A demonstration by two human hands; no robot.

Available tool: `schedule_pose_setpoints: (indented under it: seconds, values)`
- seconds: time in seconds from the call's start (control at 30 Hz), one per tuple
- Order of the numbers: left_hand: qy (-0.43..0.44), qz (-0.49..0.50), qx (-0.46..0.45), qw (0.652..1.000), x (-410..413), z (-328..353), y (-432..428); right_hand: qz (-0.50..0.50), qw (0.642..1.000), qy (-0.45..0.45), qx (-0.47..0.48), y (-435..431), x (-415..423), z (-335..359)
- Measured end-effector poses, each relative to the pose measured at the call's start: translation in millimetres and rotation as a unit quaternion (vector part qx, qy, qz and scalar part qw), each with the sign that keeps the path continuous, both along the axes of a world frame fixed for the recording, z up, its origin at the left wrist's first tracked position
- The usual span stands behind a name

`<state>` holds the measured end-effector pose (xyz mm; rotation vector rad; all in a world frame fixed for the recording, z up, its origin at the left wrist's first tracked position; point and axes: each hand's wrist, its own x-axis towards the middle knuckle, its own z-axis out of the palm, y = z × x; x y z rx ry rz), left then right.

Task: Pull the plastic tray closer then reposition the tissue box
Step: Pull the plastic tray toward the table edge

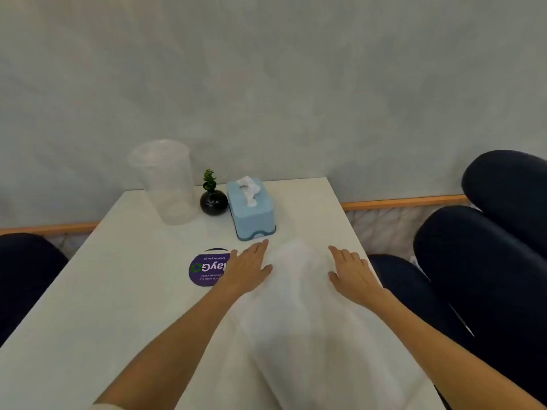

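- The left hand (pixel 247 269) lies flat and spread, fingers extended, on the left side of a pale, see-through shape that I take to be the plastic tray (pixel 299 306); it grips nothing that I can make out.
- The right hand (pixel 352 275) lies in the same way on the tray's right side, fingers loosely apart, palm down, and holds nothing.
- The tray is blurred and nearly the colour of the table (pixel 118 291), so its edges are hard to trace. It seems to reach from just near the tissue box down to the table's near edge, between the two forearms.
- Judged from that, the pull looks largely done or close to its end, though I cannot tell for certain.
- The tissue box (pixel 251 207), light blue with a tissue standing out of its top, sits at the far end of the table, just beyond the left fingertips and untouched; repositioning it is left to do.
- To its left stand a small black vase (pixel 213 202) with a green sprig and a clear plastic container (pixel 165 182).
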<state>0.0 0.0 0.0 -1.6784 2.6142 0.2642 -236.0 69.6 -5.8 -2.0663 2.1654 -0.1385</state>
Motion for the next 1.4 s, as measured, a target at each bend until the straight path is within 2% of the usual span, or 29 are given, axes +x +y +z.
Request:
schedule_pose_setpoints:
  seconds: [0.17, 0.3, 0.4, 0.67, 0.8, 0.9, 0.97, 1.17, 1.4]
  values:
    - [0.001, 0.068, 0.05, 0.996, 13.9, -15.4, 1.8, -0.054, 0.998, -0.012, 0.015, 10.0, 9.6, -13.6]
    - [0.049, 0.077, -0.018, 0.996, 13.9, -25.6, -0.2, -0.088, 0.995, -0.044, 0.003, 0.4, 7.1, -14.1]
    - [0.052, 0.093, -0.046, 0.993, 18.3, -30.4, -1.5, -0.09, 0.993, -0.071, 0.0, -8.0, 8.1, -15.4]
    - [0.032, 0.167, -0.056, 0.984, 49.6, -25.3, 2.3, -0.048, 0.99, -0.135, -0.01, -27.7, 23.5, -11.3]
    - [0.053, 0.214, -0.061, 0.973, 76.5, -29.3, 14.8, -0.05, 0.995, -0.084, -0.021, -11.2, 19.3, -4.9]
    - [0.086, 0.243, -0.07, 0.964, 99.4, -33.7, 24.7, -0.093, 0.995, -0.01, -0.021, 8.9, 5.9, -4.2]
    - [0.104, 0.265, -0.072, 0.956, 109.9, -35.1, 30.7, -0.135, 0.991, 0.002, -0.014, 21.0, -1.4, -6.6]
    - [0.137, 0.315, -0.065, 0.937, 121.4, -39.1, 43.1, -0.232, 0.969, -0.09, 0.004, 32.1, 0.1, -13.9]
    - [0.169, 0.34, -0.055, 0.924, 122.0, -35.7, 56.4, -0.237, 0.962, -0.134, 0.014, 19.0, -7.5, -16.7]
